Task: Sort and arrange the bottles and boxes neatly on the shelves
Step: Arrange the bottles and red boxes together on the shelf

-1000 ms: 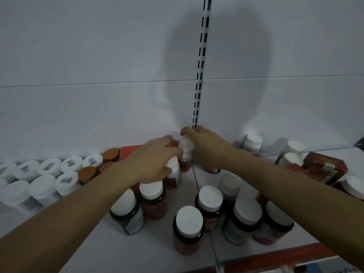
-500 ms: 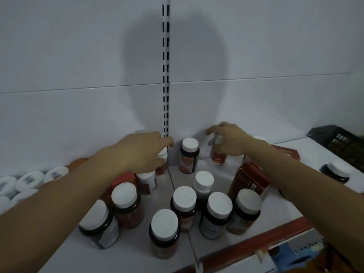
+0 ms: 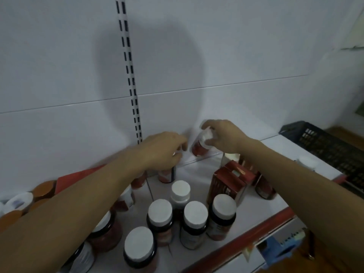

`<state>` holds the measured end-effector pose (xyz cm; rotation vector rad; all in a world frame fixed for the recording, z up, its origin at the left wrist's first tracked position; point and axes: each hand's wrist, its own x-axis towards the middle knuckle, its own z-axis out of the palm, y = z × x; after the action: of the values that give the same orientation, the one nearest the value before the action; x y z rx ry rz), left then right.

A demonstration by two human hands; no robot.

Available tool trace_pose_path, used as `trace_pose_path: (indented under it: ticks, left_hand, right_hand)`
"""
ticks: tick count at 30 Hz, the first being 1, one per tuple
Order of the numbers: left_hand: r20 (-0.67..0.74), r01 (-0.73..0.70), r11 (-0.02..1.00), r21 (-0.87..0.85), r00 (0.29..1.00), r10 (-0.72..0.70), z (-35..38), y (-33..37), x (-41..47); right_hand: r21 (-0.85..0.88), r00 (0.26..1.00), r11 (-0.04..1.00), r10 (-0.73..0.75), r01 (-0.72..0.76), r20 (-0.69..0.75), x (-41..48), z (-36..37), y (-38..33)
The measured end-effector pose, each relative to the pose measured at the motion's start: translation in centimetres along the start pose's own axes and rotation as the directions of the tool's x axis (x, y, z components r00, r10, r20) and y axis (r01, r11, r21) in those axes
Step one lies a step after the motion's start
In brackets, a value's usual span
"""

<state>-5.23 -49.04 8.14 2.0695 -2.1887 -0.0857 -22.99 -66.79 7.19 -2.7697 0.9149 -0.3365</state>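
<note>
My right hand (image 3: 222, 134) grips a small red bottle with a white cap (image 3: 200, 147), tilted and lifted slightly at the back of the white shelf (image 3: 197, 174). My left hand (image 3: 163, 149) is closed over the top of another small bottle (image 3: 167, 175) standing just left of it. Several dark bottles with white caps (image 3: 195, 213) stand clustered at the shelf front. Red boxes (image 3: 228, 182) stand under my right forearm.
A slotted upright (image 3: 130, 75) runs up the white back wall. White-capped and orange-capped jars (image 3: 42, 189) line the left. A black crate (image 3: 331, 142) sits at the far right. The shelf's red front edge (image 3: 246, 231) runs below the bottles.
The view has swung right. My right hand has tilted and raised its red bottle near the back wall. My left hand has shifted right onto the bottle beside the upright.
</note>
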Motion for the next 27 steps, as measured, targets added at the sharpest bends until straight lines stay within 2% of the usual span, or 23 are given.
trace_pose_path:
  ticks: [2,4,6,9,11,14,17,20,23,27]
  left_hand:
    - [0.041,-0.020,1.000,-0.021,0.999,0.021,0.1,0.6,2.3]
    - [0.046,-0.038,0.998,-0.044,0.998,0.040,0.5,1.7,5.0]
    - [0.042,-0.075,0.996,-0.053,0.996,0.077,1.2,3.1,7.7]
    - [0.091,-0.202,0.979,-0.041,0.975,0.205,2.7,5.5,11.2]
    - [0.165,-0.264,0.961,-0.078,0.948,0.274,3.6,6.6,13.0]
    - [0.252,-0.298,0.953,-0.052,0.920,0.301,4.8,8.0,15.3]
    - [0.261,-0.278,0.957,-0.089,0.920,0.291,5.2,8.8,16.1]
    - [0.184,-0.206,0.971,-0.124,0.956,0.227,3.5,8.3,15.2]
    - [-0.006,-0.125,0.975,-0.185,0.992,0.126,0.5,7.1,12.8]
    - [-0.267,-0.057,0.965,-0.256,0.964,-0.014,-4.0,6.0,7.6]
  right_hand:
    - [0.102,0.979,0.995,0.007,0.014,-0.202,-1.2,-2.4,1.6]
    - [0.189,0.914,0.981,0.038,0.043,-0.405,-2.8,-4.3,3.5]
    - [0.237,0.851,0.971,0.099,0.031,-0.517,-4.2,-5.4,5.4]
    - [0.298,0.811,0.954,0.158,0.021,-0.563,-5.6,-6.4,8.2]
    - [0.298,0.810,0.954,0.160,0.019,-0.564,-5.9,-6.7,9.7]
    - [0.258,0.840,0.966,0.122,0.023,-0.528,-6.1,-6.9,11.7]
    - [0.319,0.885,0.947,0.122,0.032,-0.450,-5.5,-7.1,13.2]
    - [0.324,0.917,0.943,0.061,0.077,-0.395,-4.4,-7.9,13.7]
    - [0.288,0.921,0.939,-0.068,0.190,-0.383,-2.8,-9.1,13.2]
    - [0.304,0.902,0.902,-0.172,0.306,-0.396,-0.5,-10.1,10.6]
